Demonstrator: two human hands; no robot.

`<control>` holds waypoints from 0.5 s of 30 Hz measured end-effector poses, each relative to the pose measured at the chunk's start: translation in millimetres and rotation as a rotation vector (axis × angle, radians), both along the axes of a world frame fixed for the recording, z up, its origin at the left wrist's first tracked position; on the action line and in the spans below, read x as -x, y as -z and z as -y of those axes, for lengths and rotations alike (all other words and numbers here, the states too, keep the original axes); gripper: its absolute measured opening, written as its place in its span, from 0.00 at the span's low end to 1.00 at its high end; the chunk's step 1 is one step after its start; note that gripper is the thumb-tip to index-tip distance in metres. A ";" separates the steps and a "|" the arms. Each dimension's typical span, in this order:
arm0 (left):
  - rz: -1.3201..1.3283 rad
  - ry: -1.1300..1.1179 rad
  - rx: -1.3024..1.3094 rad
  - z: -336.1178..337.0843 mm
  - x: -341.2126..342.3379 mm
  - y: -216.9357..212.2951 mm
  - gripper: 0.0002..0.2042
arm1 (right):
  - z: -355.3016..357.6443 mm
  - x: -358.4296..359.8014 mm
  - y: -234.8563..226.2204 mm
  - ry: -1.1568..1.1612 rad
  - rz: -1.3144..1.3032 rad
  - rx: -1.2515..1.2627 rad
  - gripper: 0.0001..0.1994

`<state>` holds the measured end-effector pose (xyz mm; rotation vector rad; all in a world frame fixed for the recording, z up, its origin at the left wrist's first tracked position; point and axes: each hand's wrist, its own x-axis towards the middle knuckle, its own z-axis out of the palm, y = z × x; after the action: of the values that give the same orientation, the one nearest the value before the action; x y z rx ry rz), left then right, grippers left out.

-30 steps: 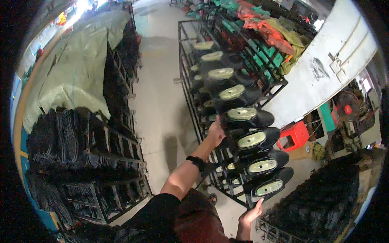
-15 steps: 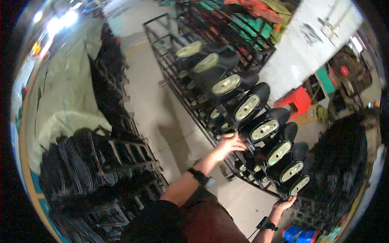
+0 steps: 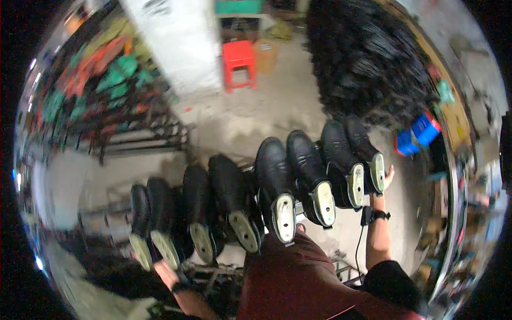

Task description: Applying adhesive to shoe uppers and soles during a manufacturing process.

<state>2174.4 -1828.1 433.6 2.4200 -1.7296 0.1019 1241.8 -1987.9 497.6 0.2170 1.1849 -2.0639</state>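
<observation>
A row of black shoes [image 3: 273, 162] hangs across the front of my body, apart from the metal frame. Pale yellow-green shoe lasts [image 3: 284, 216] with small holes show at their openings, facing me. At the left end, my left hand [image 3: 166, 273] is closed beneath the outermost lasts, its fingers partly hidden. My right hand [image 3: 390, 178] grips the right end, with fingertips showing beyond the last shoe. Whatever bar or rack joins the shoes is mostly hidden behind them; only a bit of pale metal shows between the middle shoes.
A dark metal frame [image 3: 144, 141] stands at the far left by a white pillar [image 3: 176, 53]. Beyond the shoes are a red stool [image 3: 239, 64] and a large heap of black pieces [image 3: 368, 58]. A blue and red can [image 3: 417, 133] stands at the right.
The shoe row has come away from the metal frame and swung crosswise before me. My left hand has shifted from its middle to its left end. My view has turned right.
</observation>
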 end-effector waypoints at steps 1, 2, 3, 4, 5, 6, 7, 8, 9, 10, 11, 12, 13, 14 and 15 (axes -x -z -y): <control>0.304 0.189 0.127 -49.1 -78.5 40.9 0.12 | -1.3 11.4 28.4 -0.002 -0.033 -0.005 0.32; 0.267 0.248 0.141 -1.7 -59.9 44.8 0.12 | 2.7 1.0 14.0 -0.007 -0.127 -0.066 0.32; 0.295 0.314 0.089 20.1 -65.2 48.4 0.12 | 12.0 -4.8 14.2 0.135 -0.190 -0.196 0.32; 0.328 0.374 0.040 37.5 -68.6 50.7 0.12 | 18.0 -14.3 15.7 0.359 -0.805 -0.352 0.32; 0.363 0.435 -0.003 51.9 -67.0 59.9 0.12 | -1.5 7.4 23.6 0.243 -0.515 -0.295 0.33; 0.412 0.467 -0.037 66.2 -64.9 63.4 0.12 | 1.8 9.5 16.6 0.123 -0.426 -0.239 0.35; 0.465 0.493 -0.067 79.9 -63.3 62.6 0.13 | 4.9 16.0 9.9 0.102 -0.348 -0.172 0.35; 0.530 0.507 -0.105 79.7 -67.0 60.0 0.13 | 7.4 16.3 12.4 0.068 -0.260 -0.105 0.36; 0.598 0.514 -0.141 78.2 -69.8 55.9 0.13 | 12.5 21.0 11.9 0.063 -0.224 -0.077 0.36; 0.661 0.520 -0.185 69.9 -72.4 47.4 0.13 | 10.0 19.2 9.9 0.056 -0.190 -0.057 0.36; 0.709 0.535 -0.207 77.4 -61.2 48.7 0.14 | 3.3 28.1 19.2 0.094 -0.237 -0.092 0.35; 0.759 0.552 -0.224 86.8 -48.3 50.6 0.14 | -0.3 52.5 36.5 0.169 -0.343 -0.190 0.34; 0.819 0.556 -0.258 84.7 -42.4 46.0 0.14 | -3.6 52.0 46.3 0.207 -0.326 -0.146 0.33; 0.870 0.561 -0.280 90.3 -28.4 49.8 0.14 | 1.2 54.8 46.5 0.252 -0.319 -0.094 0.32; 0.931 0.542 -0.326 75.1 -25.9 47.4 0.15 | 14.9 28.3 27.5 0.253 -0.376 -0.239 0.30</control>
<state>2200.3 -1903.2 386.3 2.1050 -2.9137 1.0875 1213.4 -2002.8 470.2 0.0953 1.7123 -2.2419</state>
